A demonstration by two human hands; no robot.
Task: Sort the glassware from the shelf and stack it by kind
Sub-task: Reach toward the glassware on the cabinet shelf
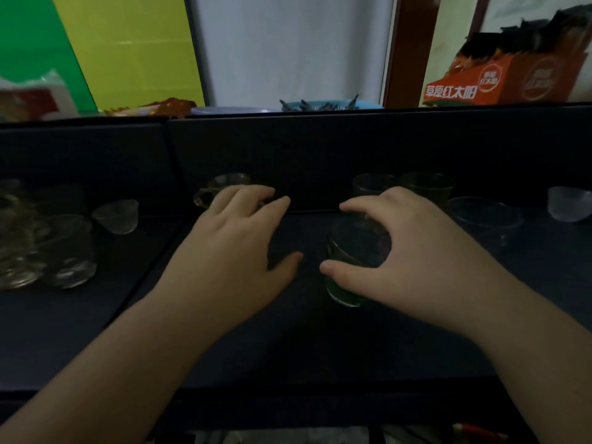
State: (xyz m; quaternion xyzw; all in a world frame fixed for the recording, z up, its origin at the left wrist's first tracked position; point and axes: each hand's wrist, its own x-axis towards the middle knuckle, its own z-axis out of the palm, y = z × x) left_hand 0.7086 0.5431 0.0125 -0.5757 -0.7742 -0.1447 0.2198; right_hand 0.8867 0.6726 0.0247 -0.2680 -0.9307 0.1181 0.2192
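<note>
Nearest, two bare forearms reach in over a dark, matte navy shelf surface [288, 341]. The right hand [413, 251] is wrapped from above around a green-tinted glass tumbler [352, 267], thumb on the near side and fingers arched over the rim; the tumbler stands on the shelf near its middle. The left hand [234, 251] lies palm down, fingers loosely spread and holding nothing, its fingertips reaching a small clear glass cup with a curled handle [217, 190] against the back wall.

At the left side stands a cluster of clear, thick-walled glass mugs [41, 245], crowded together and blurred, and just beside them a small frosted, bowl-shaped cup [117, 216]. To the right of the held tumbler sits a wide, thin-walled clear glass bowl [483, 219]; behind it two dark, straight-sided tumblers [403, 184] stand side by side at the back wall. Well off to the right edge is another small frosted cup [568, 203].

Above the shelf's dark back panel, on an upper ledge, an orange cardboard box [499, 80] carries white Chinese characters reading 草原红太阳 and a round logo. Further left along the ledge are a pale blue basin rim [323, 105] and a crumpled white-and-red plastic bag [35, 94]. Beyond are green and yellow panels [96, 49].
</note>
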